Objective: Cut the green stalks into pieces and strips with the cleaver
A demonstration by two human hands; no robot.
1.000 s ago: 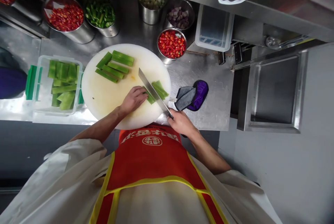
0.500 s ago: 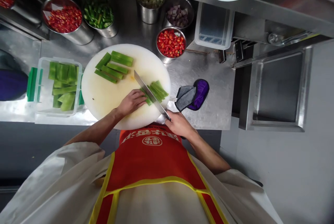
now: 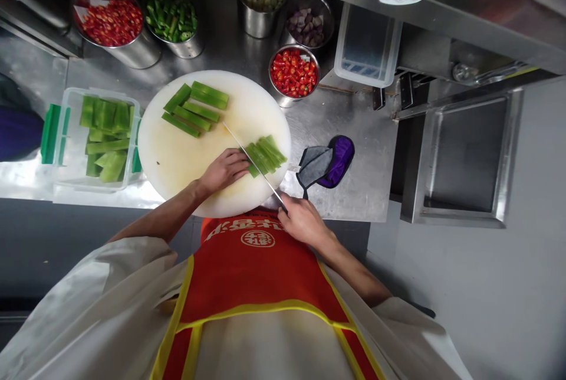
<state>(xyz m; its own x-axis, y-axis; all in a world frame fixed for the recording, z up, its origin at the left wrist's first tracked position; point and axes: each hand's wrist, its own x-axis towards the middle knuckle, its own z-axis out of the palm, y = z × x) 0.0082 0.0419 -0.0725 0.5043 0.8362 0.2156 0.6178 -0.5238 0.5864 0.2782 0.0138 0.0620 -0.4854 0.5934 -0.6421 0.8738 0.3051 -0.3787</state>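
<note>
My right hand point(image 3: 303, 220) is wrapped round the handle of a kitchen knife point(image 3: 254, 163), whose blade slants up and left across the white round cutting board point(image 3: 190, 173). Curled fingers of my left hand point(image 3: 225, 169) press on a green vegetable piece beside the blade; the fingertips largely cover it. Thin green slices point(image 3: 269, 153) lie fanned to the right of the knife. Several thicker green vegetable sticks point(image 3: 194, 110) rest at the board's upper left.
Left of the board stands a clear plastic box point(image 3: 66, 182) of green pieces. Metal pots with red chilies point(image 3: 294, 73), green chilies point(image 3: 172, 17) and diced onion point(image 3: 305, 27) line the back. A purple and grey cloth item point(image 3: 338, 161) lies to the right.
The knife blade has turned more upright, now showing as a thin line, and its tip has shifted slightly left. My left hand stays nearly in place. The whole view has shifted a little.
</note>
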